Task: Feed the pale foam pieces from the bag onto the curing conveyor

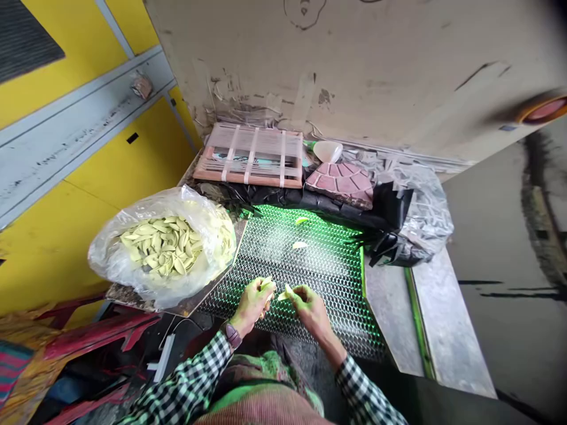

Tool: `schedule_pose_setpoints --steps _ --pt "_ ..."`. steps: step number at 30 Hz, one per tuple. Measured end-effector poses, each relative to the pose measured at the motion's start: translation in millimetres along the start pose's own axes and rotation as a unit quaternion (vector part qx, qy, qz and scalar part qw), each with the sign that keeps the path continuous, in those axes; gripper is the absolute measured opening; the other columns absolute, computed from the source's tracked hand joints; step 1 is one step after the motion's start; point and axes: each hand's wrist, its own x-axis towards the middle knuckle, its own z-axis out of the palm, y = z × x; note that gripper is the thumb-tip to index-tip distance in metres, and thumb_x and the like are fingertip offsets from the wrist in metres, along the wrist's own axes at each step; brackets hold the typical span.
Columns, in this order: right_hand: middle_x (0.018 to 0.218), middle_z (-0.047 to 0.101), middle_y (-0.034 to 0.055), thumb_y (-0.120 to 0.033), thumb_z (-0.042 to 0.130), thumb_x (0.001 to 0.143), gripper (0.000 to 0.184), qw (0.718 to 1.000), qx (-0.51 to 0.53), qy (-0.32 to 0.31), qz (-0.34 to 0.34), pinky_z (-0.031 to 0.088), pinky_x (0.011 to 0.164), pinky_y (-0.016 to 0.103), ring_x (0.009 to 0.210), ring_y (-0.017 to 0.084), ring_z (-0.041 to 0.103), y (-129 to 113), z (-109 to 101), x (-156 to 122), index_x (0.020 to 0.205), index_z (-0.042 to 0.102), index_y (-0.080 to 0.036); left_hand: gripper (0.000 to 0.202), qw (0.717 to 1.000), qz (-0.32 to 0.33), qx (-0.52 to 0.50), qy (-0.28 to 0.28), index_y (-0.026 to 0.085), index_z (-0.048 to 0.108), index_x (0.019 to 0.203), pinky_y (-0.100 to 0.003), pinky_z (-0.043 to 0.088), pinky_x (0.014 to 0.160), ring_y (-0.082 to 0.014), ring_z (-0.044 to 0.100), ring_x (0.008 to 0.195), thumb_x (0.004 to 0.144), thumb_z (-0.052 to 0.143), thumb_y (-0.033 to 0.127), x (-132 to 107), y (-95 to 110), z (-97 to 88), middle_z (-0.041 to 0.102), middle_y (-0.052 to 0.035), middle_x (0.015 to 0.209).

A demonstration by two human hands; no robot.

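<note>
Green-lit mesh (328, 274) is glinting; over it, the left hand (251, 304) is pinching pale pieces (266, 283), the right hand (313, 311) is pinching more nearby, and 2 loose pieces (300, 244) are lying beyond.

Shiny metal links on mesh (287, 265). Left of mesh: thin, crinkled, glossy clear plastic on bag (110, 254); smooth-looking matt finish on pieces (177, 245) inside. Behind mesh: glossy black plastic on sheet (390, 206), dull scuffed finish on wall (381, 77). Right of mesh: smooth, metal-looking panels (456, 319). In front: matt woven cloth on sleeves (195, 378).
</note>
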Motion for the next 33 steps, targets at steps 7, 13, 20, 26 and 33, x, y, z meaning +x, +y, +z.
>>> schedule_pose_setpoints --steps 7,13,20,26,33 --pt "0.087 0.071 0.0047 -0.062 0.061 0.093 0.046 0.999 -0.015 0.030 -0.017 0.050 0.061 0.031 0.070 0.020 0.064 4.6 -5.7 -10.8 0.112 0.067 -0.020 0.045 1.000 0.003 -0.004 -0.003 0.019 0.054 0.091 -0.015 0.028 0.033 -0.0050 0.043 0.043 0.086 0.068 0.062 -5.9 1.8 -12.6 0.059 0.0024 0.076" --pt "0.097 0.071 0.0077 -0.048 0.044 0.105 0.037 0.944 -0.291 0.055 -0.143 0.038 0.058 0.028 0.069 0.017 0.059 -1.3 -9.7 -9.3 0.103 0.071 -0.022 0.046 0.999 -0.011 -0.027 -0.035 0.017 0.063 0.100 -0.016 0.027 0.033 -0.0044 0.040 0.042 0.090 0.062 0.062 -11.3 1.6 -19.4 0.059 0.0017 0.078" --pt "0.107 0.065 0.0099 -0.041 0.052 0.103 0.031 0.885 -0.423 0.103 -0.168 0.030 0.048 0.023 0.063 0.013 0.050 -26.7 -12.7 68.8 0.111 0.066 -0.015 0.051 0.998 -0.013 -0.034 -0.055 0.011 0.068 0.111 -0.019 0.025 0.034 -0.0076 0.038 0.040 0.093 0.054 0.057 -20.9 14.8 -18.6 0.053 0.0022 0.061" --pt "0.100 0.065 0.0061 -0.021 0.047 0.101 0.021 0.862 -0.431 0.174 -0.202 0.030 0.054 0.024 0.070 0.013 0.052 -29.7 -26.3 105.1 0.099 0.067 -0.016 0.060 0.999 -0.020 0.005 -0.049 0.009 0.068 0.125 -0.018 0.028 0.035 -0.0084 0.040 0.042 0.092 0.057 0.058 -22.1 16.5 -25.9 0.053 0.0023 0.060" --pt "0.110 0.064 0.0099 -0.033 0.061 0.095 0.020 0.859 -0.440 0.130 -0.226 0.033 0.053 0.024 0.074 0.015 0.055 -49.3 -30.0 135.7 0.107 0.065 -0.017 0.063 0.997 -0.017 0.020 -0.075 0.013 0.066 0.128 -0.018 0.027 0.034 -0.0061 0.039 0.041 0.094 0.057 0.066 -17.3 10.2 -28.5 0.058 0.0011 0.069"
